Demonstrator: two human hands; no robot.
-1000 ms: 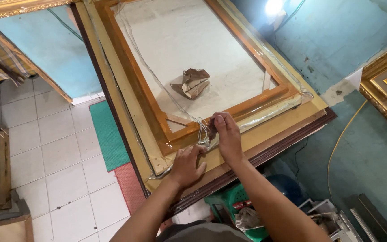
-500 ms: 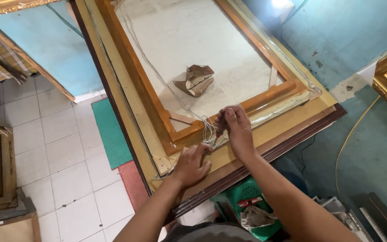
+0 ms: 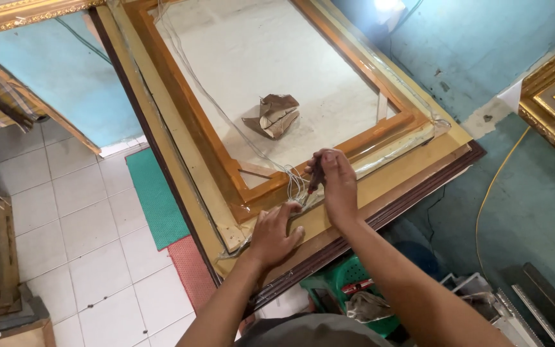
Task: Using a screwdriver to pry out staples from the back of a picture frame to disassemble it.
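right hand grip clenched on a dark tool, tip at the white wire on the frame's near corner. left hand flat, released, pressing frame. keep frame pinned, tool steady.

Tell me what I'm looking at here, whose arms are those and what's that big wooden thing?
The camera sits on a person's head and looks down, so the arms are that person's own. The big thing is a picture frame lying face down, showing its pale backing. A crumpled brown paper lies on the backing. The left hand presses flat on the frame's edge. The right hand has a grip on a thin dark tool, pointed at a bunch of white string near the corner.
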